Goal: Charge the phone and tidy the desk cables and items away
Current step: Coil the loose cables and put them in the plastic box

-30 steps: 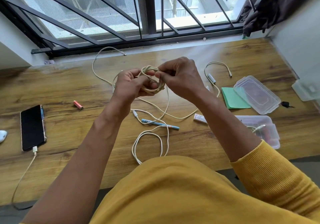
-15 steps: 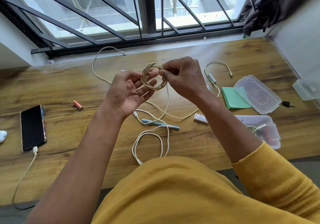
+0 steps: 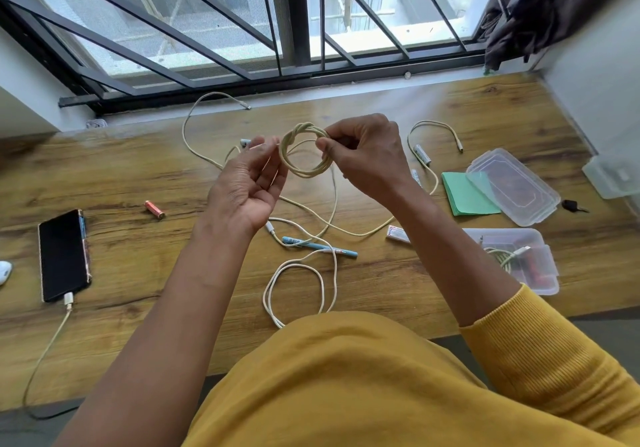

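The person wears a mustard-yellow top (image 3: 346, 387) of a soft, finely knitted cloth. It fills the bottom of the view. The right sleeve (image 3: 554, 349) has thin ribs running along it, and its edge sits around the forearm, pushed up from the wrist. The left forearm (image 3: 166, 325) is bare as far as the view shows, and no sleeve is seen on it. The left hand (image 3: 247, 183) and the right hand (image 3: 363, 156) carry no ring, watch or bracelet.

My phone (image 3: 63, 254) lies flat near the desk's left edge, charger cable (image 3: 48, 342) plugged in; cream cable coil (image 3: 304, 150) pinched in my right hand (image 3: 363, 156).
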`<state>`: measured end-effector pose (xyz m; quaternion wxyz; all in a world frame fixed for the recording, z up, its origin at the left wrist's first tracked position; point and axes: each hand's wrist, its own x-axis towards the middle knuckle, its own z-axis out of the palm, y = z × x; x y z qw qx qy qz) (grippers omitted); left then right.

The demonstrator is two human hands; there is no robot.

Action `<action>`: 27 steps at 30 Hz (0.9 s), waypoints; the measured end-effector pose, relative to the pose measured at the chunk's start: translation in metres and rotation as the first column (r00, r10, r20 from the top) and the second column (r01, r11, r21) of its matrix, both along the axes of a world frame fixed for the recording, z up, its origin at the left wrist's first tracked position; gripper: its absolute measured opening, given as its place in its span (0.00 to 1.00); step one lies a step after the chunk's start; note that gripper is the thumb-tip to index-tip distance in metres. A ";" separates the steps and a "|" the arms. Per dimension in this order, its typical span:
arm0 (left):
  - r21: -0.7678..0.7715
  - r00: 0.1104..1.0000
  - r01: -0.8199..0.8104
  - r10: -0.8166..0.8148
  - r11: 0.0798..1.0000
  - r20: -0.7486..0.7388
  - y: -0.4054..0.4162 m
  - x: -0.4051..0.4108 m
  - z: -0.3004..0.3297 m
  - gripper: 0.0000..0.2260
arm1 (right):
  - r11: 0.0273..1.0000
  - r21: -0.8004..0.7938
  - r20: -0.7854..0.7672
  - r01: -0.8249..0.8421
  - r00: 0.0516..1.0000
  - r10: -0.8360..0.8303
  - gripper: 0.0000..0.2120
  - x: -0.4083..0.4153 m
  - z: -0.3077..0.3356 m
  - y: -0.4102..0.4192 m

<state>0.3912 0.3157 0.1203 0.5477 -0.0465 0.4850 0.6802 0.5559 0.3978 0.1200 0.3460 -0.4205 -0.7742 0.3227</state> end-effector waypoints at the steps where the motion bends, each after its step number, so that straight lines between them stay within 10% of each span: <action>1: 0.025 0.999 0.018 -0.017 1.000 -0.046 -0.001 -0.001 -0.001 0.08 | 1.000 -0.016 -0.008 0.018 1.000 -0.018 0.04 0.000 -0.001 0.001; 11: -0.044 0.712 0.367 -0.312 0.929 -0.629 -0.011 -0.004 0.000 0.12 | 0.989 -0.010 -0.025 0.146 0.989 -0.146 0.05 0.003 -0.004 0.001; 27: -0.268 0.476 0.463 -0.492 0.845 -0.729 -0.002 -0.010 -0.001 0.10 | 0.991 0.059 0.007 0.119 0.993 -0.120 0.03 0.002 -0.007 -0.005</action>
